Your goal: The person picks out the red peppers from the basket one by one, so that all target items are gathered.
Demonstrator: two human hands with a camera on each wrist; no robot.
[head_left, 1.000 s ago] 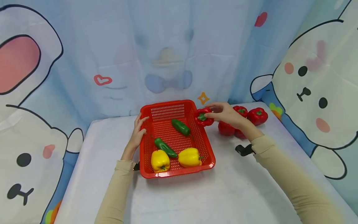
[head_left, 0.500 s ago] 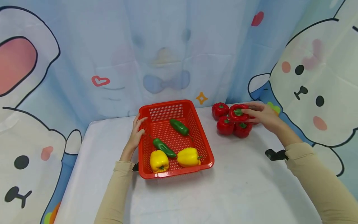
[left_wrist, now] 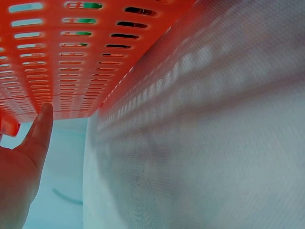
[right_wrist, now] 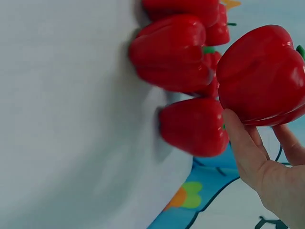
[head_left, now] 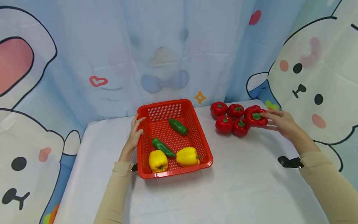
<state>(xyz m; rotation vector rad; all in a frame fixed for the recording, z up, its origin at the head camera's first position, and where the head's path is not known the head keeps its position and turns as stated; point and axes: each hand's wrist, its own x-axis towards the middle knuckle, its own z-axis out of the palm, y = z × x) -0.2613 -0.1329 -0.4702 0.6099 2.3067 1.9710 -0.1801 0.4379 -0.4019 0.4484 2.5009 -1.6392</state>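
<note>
At the right side of the table my right hand (head_left: 282, 123) grips a red bell pepper (head_left: 256, 117) with a green stem. In the right wrist view that bell pepper (right_wrist: 264, 76) is off the table, and the thumb and fingers of my right hand (right_wrist: 271, 167) hold it by its side. Just left of it several more red bell peppers (head_left: 224, 125) stand close together. My left hand (head_left: 135, 133) grips the left rim of the red plastic basket (head_left: 207, 149). In the left wrist view, the thumb of my left hand (left_wrist: 28, 162) lies along the basket's slotted outer wall (left_wrist: 66, 62).
Inside the basket are two yellow bell peppers (head_left: 188, 156) and two green chili peppers (head_left: 163, 147), lying apart. A white cloth covers the table (head_left: 223, 196). A printed curtain (head_left: 167, 46) hangs right behind the table's back edge.
My right hand has carried the red bell pepper rightward from the basket's right rim, over the other red peppers, to their right end. My left hand stays on the basket.
</note>
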